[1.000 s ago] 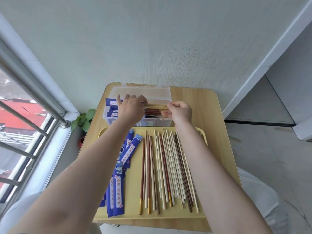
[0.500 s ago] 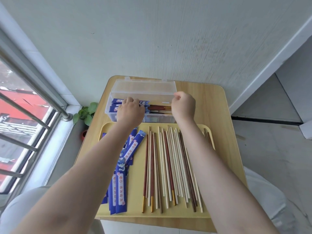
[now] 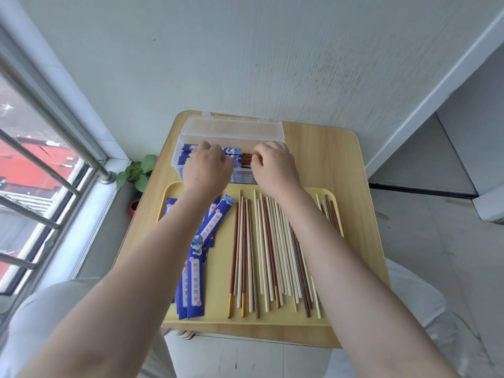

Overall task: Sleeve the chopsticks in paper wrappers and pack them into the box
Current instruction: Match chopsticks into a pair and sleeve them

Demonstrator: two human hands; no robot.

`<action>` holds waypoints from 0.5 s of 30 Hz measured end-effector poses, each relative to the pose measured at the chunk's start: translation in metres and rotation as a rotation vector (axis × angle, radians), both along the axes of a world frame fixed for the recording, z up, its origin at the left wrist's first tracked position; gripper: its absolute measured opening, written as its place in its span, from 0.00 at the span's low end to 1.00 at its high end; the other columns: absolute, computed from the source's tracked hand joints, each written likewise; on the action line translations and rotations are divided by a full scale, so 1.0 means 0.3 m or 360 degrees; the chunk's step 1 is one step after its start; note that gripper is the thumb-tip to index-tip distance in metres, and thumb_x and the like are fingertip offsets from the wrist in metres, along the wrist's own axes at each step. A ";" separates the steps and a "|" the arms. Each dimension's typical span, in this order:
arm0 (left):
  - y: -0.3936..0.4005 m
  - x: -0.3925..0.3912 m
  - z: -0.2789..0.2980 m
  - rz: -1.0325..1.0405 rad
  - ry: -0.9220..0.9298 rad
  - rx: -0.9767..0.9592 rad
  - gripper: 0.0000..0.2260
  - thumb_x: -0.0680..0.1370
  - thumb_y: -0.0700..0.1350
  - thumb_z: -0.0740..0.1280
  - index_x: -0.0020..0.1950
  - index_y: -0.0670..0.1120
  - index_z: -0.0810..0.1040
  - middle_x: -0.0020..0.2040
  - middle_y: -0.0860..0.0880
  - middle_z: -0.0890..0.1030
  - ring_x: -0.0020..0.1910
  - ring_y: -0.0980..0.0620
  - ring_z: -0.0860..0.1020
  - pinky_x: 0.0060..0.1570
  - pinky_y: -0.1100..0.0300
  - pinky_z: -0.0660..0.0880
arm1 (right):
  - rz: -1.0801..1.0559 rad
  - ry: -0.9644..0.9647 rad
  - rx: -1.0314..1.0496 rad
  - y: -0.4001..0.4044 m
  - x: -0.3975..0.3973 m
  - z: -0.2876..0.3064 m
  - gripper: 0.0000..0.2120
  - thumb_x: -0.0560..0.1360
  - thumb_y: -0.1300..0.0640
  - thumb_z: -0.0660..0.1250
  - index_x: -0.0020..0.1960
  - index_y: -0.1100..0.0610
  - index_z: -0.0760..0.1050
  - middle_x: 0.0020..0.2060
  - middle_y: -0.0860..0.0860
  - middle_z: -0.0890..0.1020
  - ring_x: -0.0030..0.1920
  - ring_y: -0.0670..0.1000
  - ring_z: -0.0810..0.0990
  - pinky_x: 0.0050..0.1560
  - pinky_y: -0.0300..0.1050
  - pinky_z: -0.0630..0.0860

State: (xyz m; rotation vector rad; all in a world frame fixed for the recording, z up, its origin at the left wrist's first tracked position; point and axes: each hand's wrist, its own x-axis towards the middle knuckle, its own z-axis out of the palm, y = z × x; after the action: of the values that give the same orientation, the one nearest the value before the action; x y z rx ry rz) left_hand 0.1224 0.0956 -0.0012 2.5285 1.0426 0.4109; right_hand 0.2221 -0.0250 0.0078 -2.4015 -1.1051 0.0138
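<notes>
A clear plastic box point(image 3: 235, 131) stands open at the far side of the wooden table, with blue-sleeved chopsticks inside. Both my hands reach into it. My left hand point(image 3: 207, 168) has its fingers curled over the blue wrapper end of a sleeved pair point(image 3: 245, 159). My right hand point(image 3: 274, 165) pinches the pair's bare brown ends. How the pair lies under the hands is hidden. On the yellow tray point(image 3: 245, 322) lie several loose brown and cream chopsticks point(image 3: 268, 249) and a pile of blue paper wrappers point(image 3: 195, 286).
The small table point(image 3: 330, 159) stands against a white wall. A window with metal bars point(image 3: 54, 170) is at the left, and a potted plant point(image 3: 139, 170) sits on the floor beside the table. My knees show below the table's near edge.
Both hands have lowered the sleeved pair from above the box down into it. The view has tilted and shifted slightly.
</notes>
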 end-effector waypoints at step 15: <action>-0.152 -0.202 -0.101 -0.0101 0.0621 -0.0072 0.09 0.78 0.41 0.64 0.57 0.45 0.71 0.56 0.45 0.77 0.48 0.45 0.76 0.39 0.54 0.70 | -0.0116 0.0656 0.0073 -0.165 -0.273 -0.149 0.12 0.80 0.61 0.59 0.54 0.59 0.81 0.53 0.52 0.78 0.57 0.53 0.76 0.55 0.44 0.71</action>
State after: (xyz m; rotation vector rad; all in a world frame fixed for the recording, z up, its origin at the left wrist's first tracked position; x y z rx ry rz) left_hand 0.0618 0.0502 -0.0314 2.6527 1.0834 -0.1305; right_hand 0.1401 -0.0744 -0.0369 -2.2576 -0.8157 0.4335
